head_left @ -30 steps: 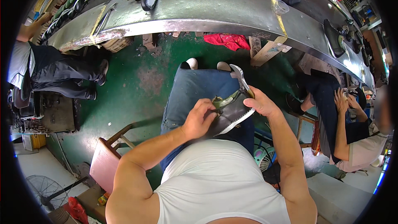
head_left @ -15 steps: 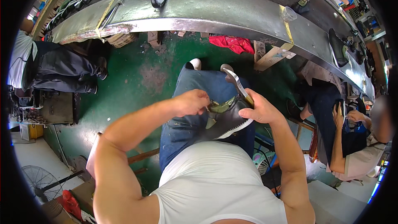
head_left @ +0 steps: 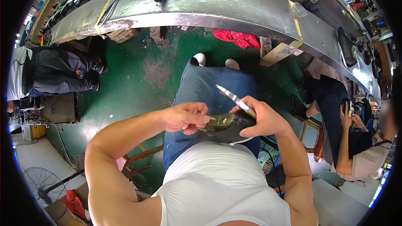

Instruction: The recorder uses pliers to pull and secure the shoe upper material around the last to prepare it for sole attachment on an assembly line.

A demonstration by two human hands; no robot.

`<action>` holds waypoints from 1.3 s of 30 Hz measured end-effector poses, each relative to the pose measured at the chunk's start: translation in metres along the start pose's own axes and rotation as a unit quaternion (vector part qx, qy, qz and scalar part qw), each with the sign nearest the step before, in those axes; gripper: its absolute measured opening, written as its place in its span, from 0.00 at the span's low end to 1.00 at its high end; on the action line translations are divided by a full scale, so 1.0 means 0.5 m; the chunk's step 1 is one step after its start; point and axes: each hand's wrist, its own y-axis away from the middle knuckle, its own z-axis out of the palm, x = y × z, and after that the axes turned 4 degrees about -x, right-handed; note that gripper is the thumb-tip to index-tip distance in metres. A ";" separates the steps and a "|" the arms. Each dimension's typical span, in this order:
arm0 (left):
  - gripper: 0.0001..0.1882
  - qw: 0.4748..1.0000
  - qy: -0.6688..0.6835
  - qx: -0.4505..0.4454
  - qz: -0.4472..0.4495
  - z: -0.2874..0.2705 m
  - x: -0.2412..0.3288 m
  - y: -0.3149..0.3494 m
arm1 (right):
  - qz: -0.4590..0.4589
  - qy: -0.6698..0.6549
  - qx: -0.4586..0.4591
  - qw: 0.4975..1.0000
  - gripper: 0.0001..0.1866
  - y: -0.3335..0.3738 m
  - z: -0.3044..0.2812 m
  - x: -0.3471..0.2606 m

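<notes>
A black shoe with a green lining (head_left: 222, 122) and a white sole edge lies across my lap, its opening turned up. My right hand (head_left: 264, 117) grips its right end, thumb on the near side. That same hand also holds a tool with a yellowish handle and a curved, pointed metal end (head_left: 228, 94); its exact kind I cannot tell. With thumb and fingers pinched together, my left hand (head_left: 186, 118) meets the shoe's left end at the green edge. The fingers hide part of that end, so any small piece between them is not clear.
Ahead runs a long metal-edged bench (head_left: 188, 0) bearing several shoes and a clear plastic cup (head_left: 297, 10). Red cloth (head_left: 236, 38) lies beneath it. One person sits at right (head_left: 356, 142), another at left (head_left: 54, 71). A fan (head_left: 39, 186) stands at lower left.
The shoe has tipped so its green inside faces up more. The tool's metal end has swung down and left. My left hand has come slightly lower and stays at the shoe's edge.
</notes>
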 end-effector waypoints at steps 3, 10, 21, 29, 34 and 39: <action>0.12 0.991 -0.129 0.035 0.008 -0.005 -0.003 0.008 | 0.026 0.014 -0.011 0.999 0.37 -0.007 0.003 -0.019; 0.08 0.978 0.042 0.129 0.157 0.119 -0.032 0.063 | 0.011 0.033 0.000 0.999 0.37 -0.003 0.003 -0.016; 0.16 0.954 0.106 0.238 0.149 0.119 -0.042 0.026 | -0.033 0.038 0.001 0.999 0.39 -0.007 0.016 -0.010; 0.17 0.986 0.084 0.141 0.005 0.051 -0.031 0.072 | -0.036 0.045 -0.030 0.998 0.39 -0.028 0.028 -0.021; 0.17 0.815 -0.553 0.104 -0.138 0.039 0.109 0.102 | -0.070 0.005 0.003 0.998 0.36 -0.044 0.035 -0.015; 0.59 0.567 -0.744 0.237 0.264 0.068 0.059 0.016 | 0.084 -0.007 0.211 0.974 0.26 -0.062 0.035 -0.016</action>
